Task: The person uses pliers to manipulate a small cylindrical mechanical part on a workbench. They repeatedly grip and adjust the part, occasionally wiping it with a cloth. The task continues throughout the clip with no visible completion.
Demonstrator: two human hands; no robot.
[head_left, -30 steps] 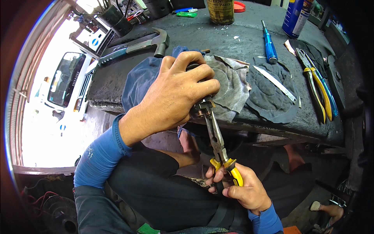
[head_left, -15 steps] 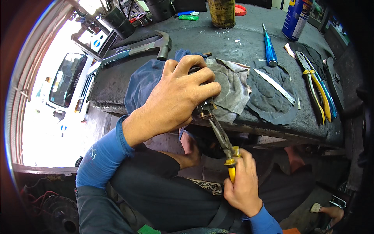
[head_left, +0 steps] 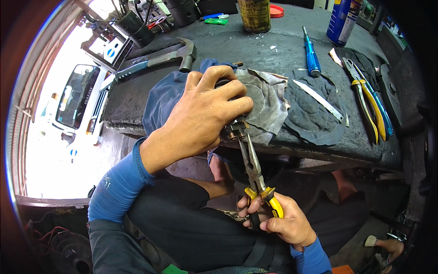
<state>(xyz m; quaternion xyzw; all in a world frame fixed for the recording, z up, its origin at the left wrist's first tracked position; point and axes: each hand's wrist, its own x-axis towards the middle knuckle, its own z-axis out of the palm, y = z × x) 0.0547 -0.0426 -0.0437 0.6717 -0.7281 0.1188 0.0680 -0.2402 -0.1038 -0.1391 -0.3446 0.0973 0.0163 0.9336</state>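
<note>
My left hand (head_left: 207, 102) is wrapped over a dark part with a metal end (head_left: 235, 131), pressing it down on cloths at the bench edge. Most of that part is hidden under my fingers. In my right hand (head_left: 283, 219) are yellow-handled long-nose pliers (head_left: 252, 166), pointing up with their jaws a little apart. The jaw tips are at the part's metal end; whether they touch it I cannot tell. A blue cloth (head_left: 164, 98) lies under my left wrist, and a grey cloth (head_left: 267, 98) spreads out to the right of the part.
A claw hammer (head_left: 157, 59) lies at the left of the dark bench (head_left: 219, 39). To the right are a blue screwdriver (head_left: 312, 57), a saw blade (head_left: 319, 99) on dark cloth, and yellow-handled pliers (head_left: 365, 102). A tin (head_left: 254, 16) and a blue spray can (head_left: 343, 23) stand farther back.
My right hand has shifted slightly and regripped the pliers, whose handles and jaws have spread apart. The pliers now stand more upright. My left hand keeps its hold on the part.
</note>
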